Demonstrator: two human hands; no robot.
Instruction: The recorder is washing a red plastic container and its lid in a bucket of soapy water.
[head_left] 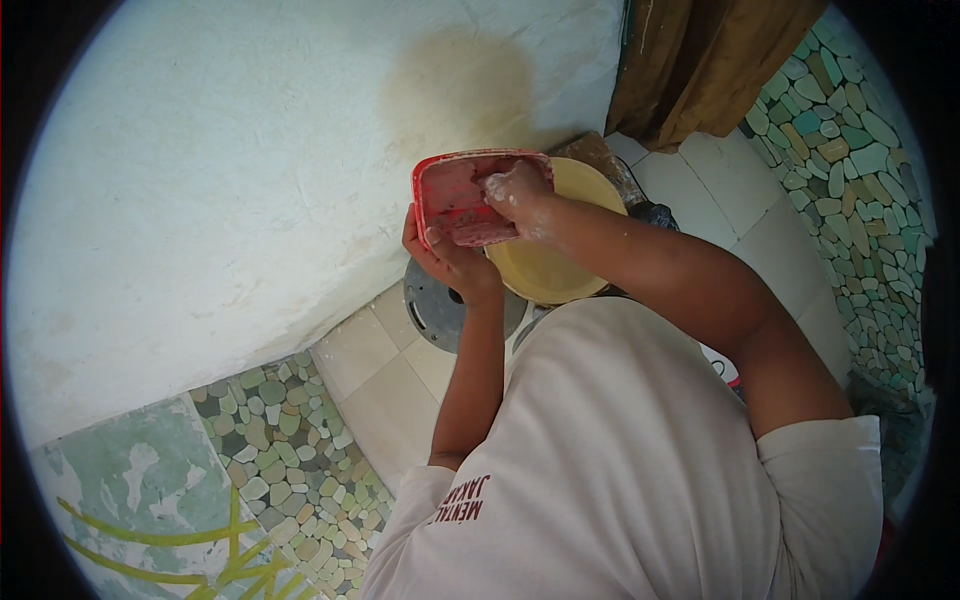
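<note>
A red rectangular plastic tub [450, 190], its inside smeared with a pale, pinkish-grey residue, is tipped so that its open side faces me. My left hand [455, 262] is closed around the tub's lower left corner, thumb at the rim and fingers behind it. Inside the tub, at its right end, my right hand [518, 192] is curled, with white paste on the knuckles and wrist. What its fingers hold, if anything, is hidden. Just below and behind the tub stands a round yellow basin [555, 270], partly covered by my right forearm.
A white wall [230, 190] with a tan stain rises on the left. A grey round slotted disc [435, 305] is beside the basin. A brown curtain [700, 70] hangs at the back right. Pale tiles [385, 390] and pebble mosaic [290, 430] cover the floor.
</note>
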